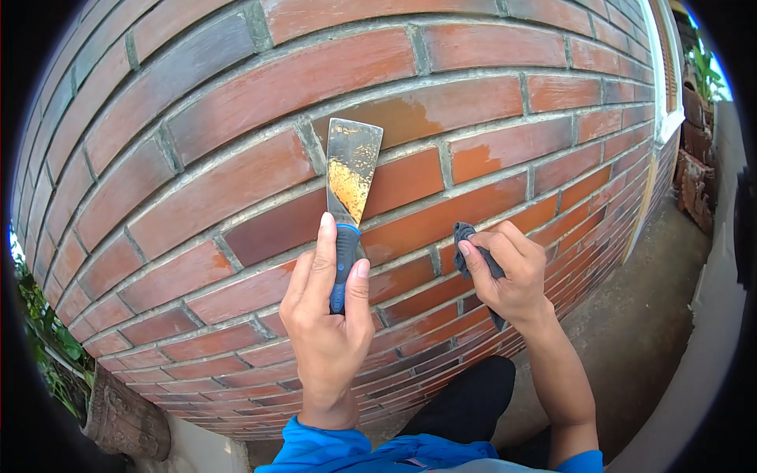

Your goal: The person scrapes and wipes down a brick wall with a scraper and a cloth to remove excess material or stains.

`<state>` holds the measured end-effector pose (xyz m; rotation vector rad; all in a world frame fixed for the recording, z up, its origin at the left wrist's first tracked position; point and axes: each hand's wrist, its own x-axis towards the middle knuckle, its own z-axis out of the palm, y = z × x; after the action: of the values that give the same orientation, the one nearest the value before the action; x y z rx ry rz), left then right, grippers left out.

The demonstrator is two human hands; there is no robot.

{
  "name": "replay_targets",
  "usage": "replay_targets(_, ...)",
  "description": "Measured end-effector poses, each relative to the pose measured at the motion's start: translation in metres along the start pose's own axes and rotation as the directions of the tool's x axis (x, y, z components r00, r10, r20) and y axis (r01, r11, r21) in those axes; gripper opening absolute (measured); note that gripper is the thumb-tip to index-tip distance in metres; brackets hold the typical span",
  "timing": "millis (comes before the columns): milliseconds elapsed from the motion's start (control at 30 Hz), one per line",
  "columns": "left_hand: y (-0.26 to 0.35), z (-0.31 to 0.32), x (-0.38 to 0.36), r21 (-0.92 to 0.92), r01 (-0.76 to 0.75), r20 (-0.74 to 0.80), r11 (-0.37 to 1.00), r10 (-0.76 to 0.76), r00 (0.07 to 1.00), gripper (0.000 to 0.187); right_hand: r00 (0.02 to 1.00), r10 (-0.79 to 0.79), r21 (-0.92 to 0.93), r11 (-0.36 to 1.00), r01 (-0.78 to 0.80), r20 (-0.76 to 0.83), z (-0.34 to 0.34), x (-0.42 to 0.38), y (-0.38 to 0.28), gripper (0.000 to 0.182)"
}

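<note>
My left hand (325, 315) grips a putty knife (345, 252) by its black and blue handle, blade pointing up. The broad metal blade is dark, with a worn yellowish patch across its middle. In my right hand (509, 272) a dark grey cloth (482, 256) is bunched between thumb and fingers, one end hanging below the palm. Both hands are raised in front of a red brick wall (260, 165) with grey mortar joints. Several bricks beyond the blade and near the cloth look wet and darker orange.
At lower left stands a brown log-like pot (126, 414) beside green plants (51, 347). A concrete path (631, 315) runs along the wall on the right. A white-framed window (666, 71) is at upper right. My dark-clothed knee (465, 398) is close to the wall.
</note>
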<state>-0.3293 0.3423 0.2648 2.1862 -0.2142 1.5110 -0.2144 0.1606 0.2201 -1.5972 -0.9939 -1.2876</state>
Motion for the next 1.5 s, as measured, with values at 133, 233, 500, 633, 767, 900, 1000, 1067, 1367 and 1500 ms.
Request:
replay_targets(133, -0.006, -0.001, -0.006, -0.024, -0.019, -0.021, 1.0, 0.019, 1.0, 0.048, 1.0, -0.012, 0.008, 1.0, 0.012, 0.01, -0.002, -0.002, -0.003, 0.008)
replay_targets(233, -0.004, -0.004, -0.001, -0.024, -0.001, -0.001, 1.0, 0.001, 1.0, 0.047, 1.0, -0.004, 0.005, 1.0, 0.004, 0.028, -0.001, -0.002, -0.003, 0.008)
replay_targets(500, -0.004, -0.006, -0.005, -0.023, 0.005, -0.001, 1.0, -0.005, 1.0, 0.048, 0.999, -0.01, -0.013, 1.0, 0.011, 0.046, 0.0, -0.008, -0.005, 0.008)
replay_targets(633, -0.004, -0.003, 0.007, -0.059, -0.021, 0.013, 0.998, 0.022, 1.0, 0.048, 0.999, -0.035, 0.024, 0.999, 0.035, -0.013, 0.006, 0.0, -0.011, 0.009)
replay_targets(767, -0.025, -0.005, -0.01, -0.116, -0.088, -0.031, 0.989, 0.085, 0.996, 0.047, 0.969, -0.052, -0.003, 0.999, 0.053, -0.24, 0.012, 0.016, 0.004, 0.009)
replay_targets(900, -0.07, -0.009, -0.051, -0.074, -0.168, -0.136, 0.983, 0.156, 0.978, 0.051, 0.909, -0.04, -0.094, 0.996, 0.001, -0.414, 0.031, 0.066, 0.037, 0.007)
replay_targets(1000, -0.092, 0.001, -0.075, -0.14, -0.227, -0.213, 0.964, 0.195, 0.957, 0.055, 0.868, -0.243, -0.109, 0.97, 0.217, -0.433, 0.077, 0.118, -0.002, 0.01)
replay_targets(1067, -0.102, 0.011, -0.082, -0.149, -0.27, -0.242, 0.951, 0.23, 0.943, 0.057, 0.853, -0.437, -0.147, 0.899, 0.412, -0.286, 0.116, 0.133, -0.05, 0.011)
replay_targets(1367, -0.125, 0.016, -0.095, -0.218, -0.366, -0.257, 0.905, 0.309, 0.916, 0.059, 0.836, -0.255, -0.387, 0.92, 0.055, -0.486, 0.029, 0.14, 0.069, 0.015)
replay_targets(1500, -0.119, 0.023, -0.098, -0.242, -0.349, -0.304, 0.905, 0.271, 0.913, 0.058, 0.854, -0.072, -0.403, 0.9, -0.167, -0.515, 0.004, 0.131, 0.092, 0.012)
